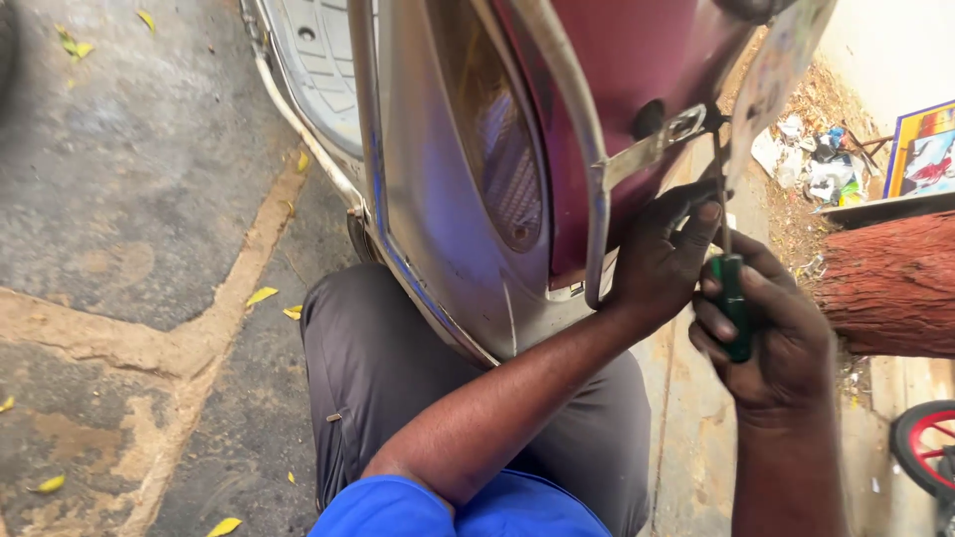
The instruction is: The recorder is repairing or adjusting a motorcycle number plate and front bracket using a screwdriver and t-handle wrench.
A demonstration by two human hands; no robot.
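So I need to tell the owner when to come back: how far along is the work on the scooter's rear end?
Done: nothing looks finished; the metal guard rail is on the scooter. In hand: the right hand grips a green-handled screwdriver, its shaft reaching up to the bracket, while the left hand steadies beside it. Left: whether that fastener is going in or coming out cannot be told.

Glossy maroon and silver scooter body (617, 60), with a bare metal guard rail (587, 169) on it; beside it, a screwdriver (734, 298) with a smooth green plastic handle and a rough-barked tree trunk (890, 283).
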